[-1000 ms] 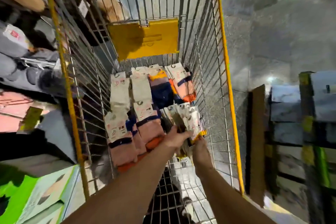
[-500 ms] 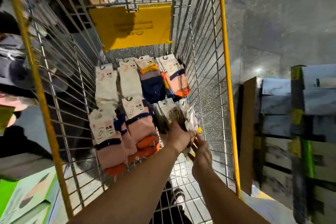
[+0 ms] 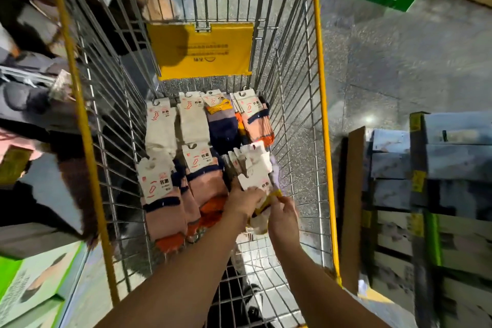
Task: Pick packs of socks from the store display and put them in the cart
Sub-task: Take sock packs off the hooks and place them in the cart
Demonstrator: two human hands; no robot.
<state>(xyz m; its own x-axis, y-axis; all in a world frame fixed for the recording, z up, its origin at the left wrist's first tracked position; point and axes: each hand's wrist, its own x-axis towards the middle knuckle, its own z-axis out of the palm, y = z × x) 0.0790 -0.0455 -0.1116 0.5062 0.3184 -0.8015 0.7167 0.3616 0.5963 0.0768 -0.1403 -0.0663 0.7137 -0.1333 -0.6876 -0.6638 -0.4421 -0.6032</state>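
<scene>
From the head view, both hands reach deep into the cart [image 3: 323, 114]; the left hand [image 3: 243, 201] and right hand [image 3: 283, 217] curl round a bunch of sock packs [image 3: 254, 168] by the right wall; lay it flat beside the other packs [image 3: 186, 146], then let go.

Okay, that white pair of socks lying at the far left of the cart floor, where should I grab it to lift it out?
Take the white sock pack by its cardboard header at the far end, coming straight down from above. It lies flat, and the stiff card gives a firmer grip than the soft fabric. The cart wall blocks a sideways approach.
</scene>
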